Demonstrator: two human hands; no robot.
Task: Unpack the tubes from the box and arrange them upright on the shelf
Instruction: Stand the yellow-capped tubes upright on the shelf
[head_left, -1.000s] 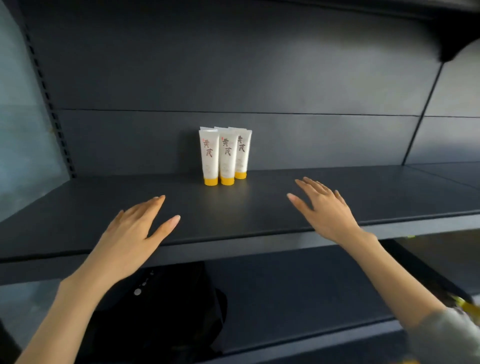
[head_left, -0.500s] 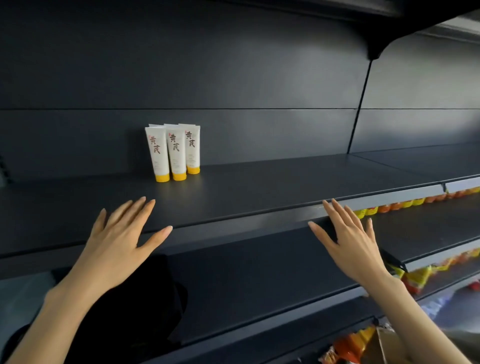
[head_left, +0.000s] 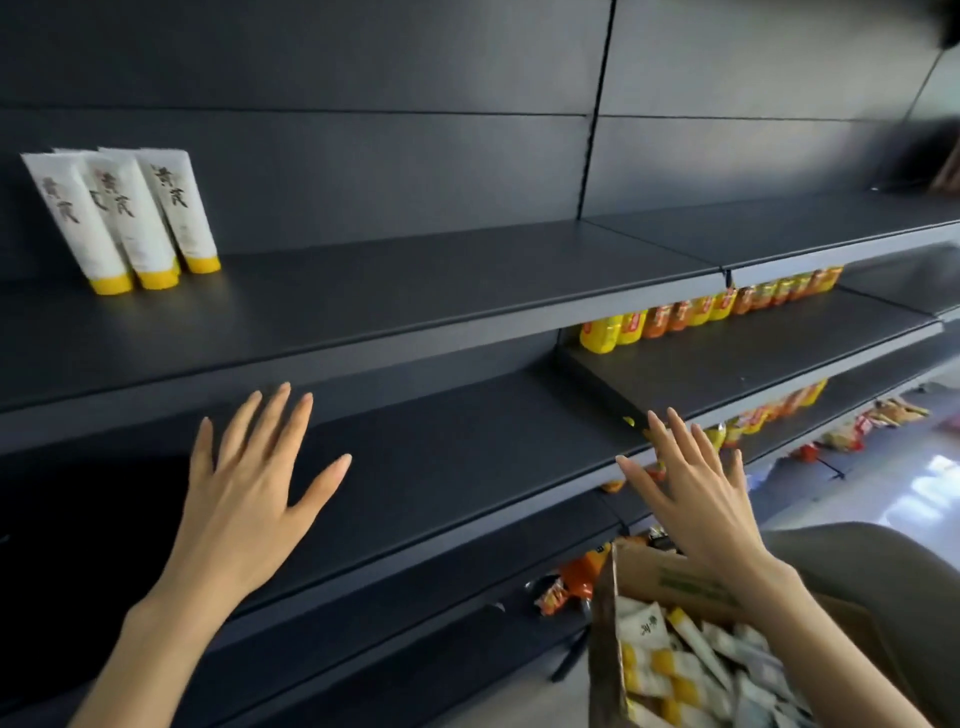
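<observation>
Loose tubes (head_left: 691, 670) lie jumbled in the cardboard box (head_left: 670, 577) at the lower right of the frame, long axes pointing every way, directly beneath the right hand (head_left: 696, 499), the nearer one. Three standing tubes (head_left: 124, 218) rest cap-down on the shelf (head_left: 415, 291) at upper left. The left hand (head_left: 244, 499) and the right both hold nothing, fingers (head_left: 270, 423) straight and spread.

White tubes (head_left: 124, 218) with yellow caps stand cap-down, touching in a tight cluster, at the far left of the dark shelf (head_left: 415, 291). The open cardboard box (head_left: 670, 577), near right, holds jumbled loose tubes (head_left: 691, 670).
</observation>
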